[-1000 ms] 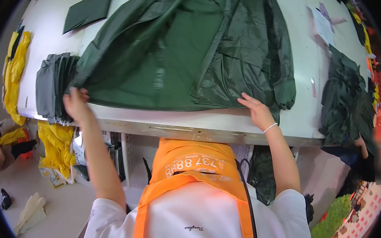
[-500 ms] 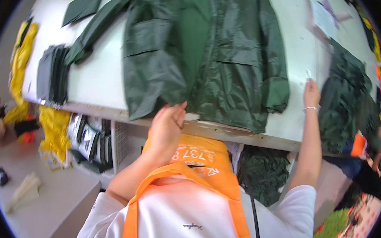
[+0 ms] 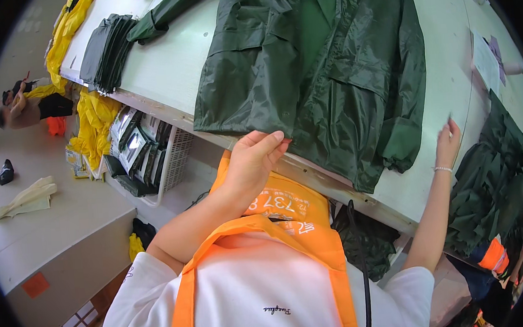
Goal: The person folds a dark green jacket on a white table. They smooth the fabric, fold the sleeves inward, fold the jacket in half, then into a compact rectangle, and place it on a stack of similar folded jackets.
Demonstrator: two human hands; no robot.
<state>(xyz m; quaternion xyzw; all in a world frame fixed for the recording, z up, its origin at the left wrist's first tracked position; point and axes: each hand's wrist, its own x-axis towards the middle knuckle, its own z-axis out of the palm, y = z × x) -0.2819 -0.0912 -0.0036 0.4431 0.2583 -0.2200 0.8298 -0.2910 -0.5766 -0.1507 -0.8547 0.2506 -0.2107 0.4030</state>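
A broad, white, smooth-topped table (image 3: 168, 66) stretched beneath the shiny dark green coated-fabric jacket (image 3: 362, 75). The jacket lay spread out, its front parted to bare a strip of green lining, its hem by the table's near edge and its top running out of view. To the right of the jacket was a crumpled dark green fabric heap (image 3: 491, 188), well apart from it. On the near side of the jacket was the bright orange cloth apron (image 3: 295, 201) that the person wore over a white short-sleeved top (image 3: 247, 300). Lower than the jacket, under the table, sat a rumpled dark green bundle (image 3: 369, 244). Left of the jacket and lower down stood a white plastic lattice basket (image 3: 175, 159) with flat packets in it, and a loose yellow garment (image 3: 94, 124) hung beyond it. Left of the jacket too, just beside its outstretched sleeve, stood a stack of thin, folded dark garments (image 3: 107, 52).

The left hand (image 3: 255, 161) was at the jacket's hem, below the front opening, narrowed to a pinch on the edge of the fabric. The right hand (image 3: 448, 141) was raised right of the jacket's cuff, apart from it, its fingers close together; a blur at their tips left it impossible to tell whether they held anything. Below that hand, a thin pale bracelet (image 3: 442, 168) circled the wrist.
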